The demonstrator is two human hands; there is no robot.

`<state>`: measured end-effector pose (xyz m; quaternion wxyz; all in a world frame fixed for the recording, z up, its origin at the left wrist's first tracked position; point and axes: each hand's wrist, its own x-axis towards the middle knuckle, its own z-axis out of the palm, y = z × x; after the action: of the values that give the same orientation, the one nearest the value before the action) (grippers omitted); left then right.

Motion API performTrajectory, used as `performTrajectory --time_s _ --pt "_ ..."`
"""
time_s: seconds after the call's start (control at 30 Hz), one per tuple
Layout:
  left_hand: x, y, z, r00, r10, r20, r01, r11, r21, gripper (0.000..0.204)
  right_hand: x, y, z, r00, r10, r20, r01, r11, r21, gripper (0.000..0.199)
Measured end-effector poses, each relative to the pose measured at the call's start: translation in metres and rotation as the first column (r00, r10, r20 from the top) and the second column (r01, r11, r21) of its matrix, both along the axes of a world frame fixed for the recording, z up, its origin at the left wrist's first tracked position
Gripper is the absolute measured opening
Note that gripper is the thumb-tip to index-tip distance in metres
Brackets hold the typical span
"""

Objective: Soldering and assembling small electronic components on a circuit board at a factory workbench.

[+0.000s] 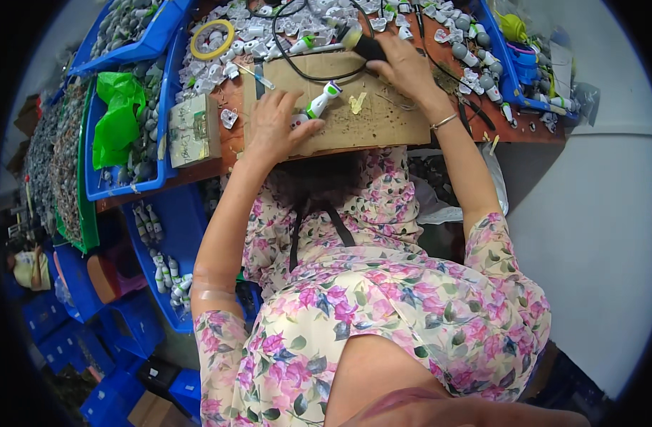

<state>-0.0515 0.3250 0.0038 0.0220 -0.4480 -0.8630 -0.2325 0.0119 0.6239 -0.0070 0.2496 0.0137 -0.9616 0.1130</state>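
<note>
A slim, white-and-green plastic device (321,102) is seen on a flat, brown cardboard sheet (372,135), placed between two bare hands at a crowded workbench. The left hand (274,129) is by far the nearer: the device's lower end is framed between its thumb and forefinger, and the rest is extended up and to the right of those fingers. The left thumb and fingers are held apart in a loose curve; whether the lower end is actually gripped cannot be told. By the right hand (404,67), beyond the device and to its right, a stubby, black-handled tool (369,49) is grasped, its pale end blurred and directed up and to the left, away from the device.

The device's long axis is slanted across the sheet, from lower left beside the left thumb to upper right. Its white, purple-rimmed end is pointed away from the body, toward the right hand's side, though well short of that hand. Above the device, a thin, black, looped cable (319,77) is draped over the sheet's far edge.
</note>
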Motion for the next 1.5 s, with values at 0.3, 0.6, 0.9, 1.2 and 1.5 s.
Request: performTrajectory --time_s 0.3,0.6,0.9,1.2,1.5 --pt "0.016 -0.018 -0.024 0.995 0.057 -0.085 -0.046 0.990 0.132 0.045 -0.031 -0.037 0.080 0.673 0.338 -0.658 -0.702 0.012 -0.712 0.043" --pt "0.018 -0.022 -0.033 0.998 0.054 -0.046 -0.044 0.981 0.188 0.038 -0.006 -0.160 0.107 0.800 0.103 -0.591 -0.599 0.091 -0.796 0.051" --pt "0.015 -0.022 -0.037 0.997 0.055 -0.046 -0.044 0.975 0.216 0.041 -0.018 -0.171 0.078 0.787 0.218 -0.578 -0.591 -0.006 -0.807 0.057" --pt "0.008 -0.019 -0.056 0.998 0.011 0.067 -0.029 0.963 0.270 0.043 -0.024 -0.174 0.066 0.726 0.387 -0.569 -0.673 0.231 -0.702 0.047" --pt "0.006 -0.016 -0.058 0.989 -0.013 0.147 -0.036 0.946 0.323 0.042 -0.024 -0.184 0.069 0.667 0.371 -0.646 -0.725 0.123 -0.677 0.057"
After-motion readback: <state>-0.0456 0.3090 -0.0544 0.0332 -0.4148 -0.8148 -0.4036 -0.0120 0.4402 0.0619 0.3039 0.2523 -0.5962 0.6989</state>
